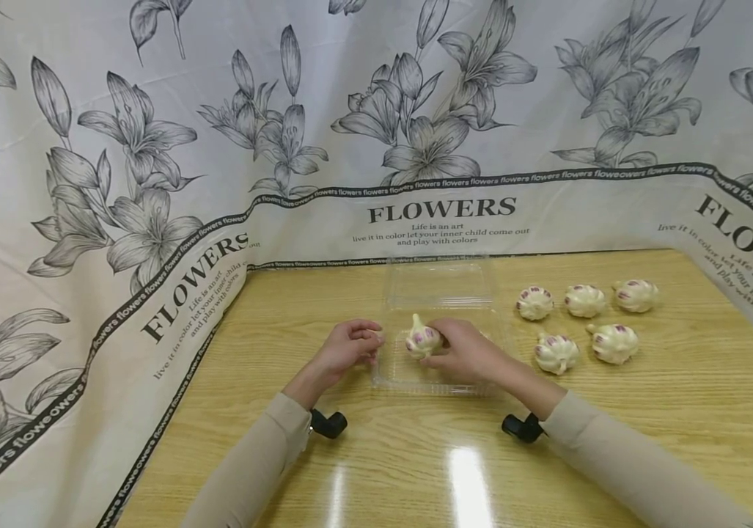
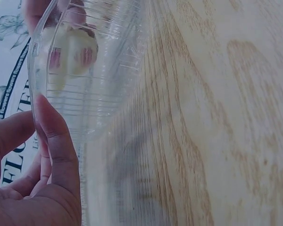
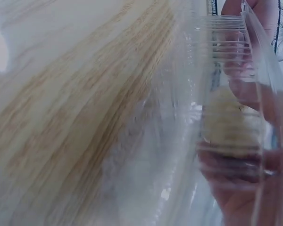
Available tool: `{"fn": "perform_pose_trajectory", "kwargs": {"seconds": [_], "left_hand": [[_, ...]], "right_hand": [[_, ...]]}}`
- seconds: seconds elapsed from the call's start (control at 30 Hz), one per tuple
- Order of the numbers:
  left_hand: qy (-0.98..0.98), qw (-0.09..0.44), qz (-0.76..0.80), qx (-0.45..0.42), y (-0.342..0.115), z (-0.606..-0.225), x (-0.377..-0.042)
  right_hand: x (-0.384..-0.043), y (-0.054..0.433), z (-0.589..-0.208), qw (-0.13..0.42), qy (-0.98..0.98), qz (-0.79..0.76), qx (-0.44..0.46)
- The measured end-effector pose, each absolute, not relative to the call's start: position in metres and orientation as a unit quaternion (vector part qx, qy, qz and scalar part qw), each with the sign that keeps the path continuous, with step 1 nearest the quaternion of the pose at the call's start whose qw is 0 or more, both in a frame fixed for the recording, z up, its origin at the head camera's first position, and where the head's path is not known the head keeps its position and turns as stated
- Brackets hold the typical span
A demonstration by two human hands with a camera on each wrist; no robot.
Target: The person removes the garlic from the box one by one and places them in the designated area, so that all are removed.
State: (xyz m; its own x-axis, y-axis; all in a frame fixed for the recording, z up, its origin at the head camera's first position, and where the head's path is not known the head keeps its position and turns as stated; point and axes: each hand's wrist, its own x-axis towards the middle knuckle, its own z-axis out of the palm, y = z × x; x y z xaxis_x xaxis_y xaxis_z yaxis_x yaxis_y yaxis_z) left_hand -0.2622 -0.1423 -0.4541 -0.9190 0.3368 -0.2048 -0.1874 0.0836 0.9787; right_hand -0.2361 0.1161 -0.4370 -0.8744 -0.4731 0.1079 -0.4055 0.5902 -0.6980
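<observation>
In the head view, a clear plastic clamshell container (image 1: 394,370) lies on the table with its lid (image 1: 438,284) tipped back. My right hand (image 1: 470,353) grips a cream garlic bulb (image 1: 421,340) with purple patches, its stem pointing up, over the base. At the container's left side, my left hand (image 1: 348,347) pinches the rim between thumb and fingers. The left wrist view shows those fingertips right at the clear rim (image 2: 37,70). Through the plastic wall, the right wrist view shows the garlic bulb (image 3: 231,125) between the right thumb and fingers.
Several more garlic bulbs (image 1: 615,343) sit in two loose rows on the wooden table (image 1: 666,440), right of the container. A white cloth with printed flowers (image 1: 429,147) hangs behind the table and along both sides.
</observation>
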Motion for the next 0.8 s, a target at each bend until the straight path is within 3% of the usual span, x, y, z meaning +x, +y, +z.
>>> {"fn": "perform_pose_trajectory", "kwargs": {"seconds": [0.8], "left_hand": [[0.705, 0.192, 0.681, 0.052, -0.142, -0.455, -0.263]], "right_hand": [[-0.214, 0.175, -0.417, 0.015, 0.910, -0.338, -0.239]]}}
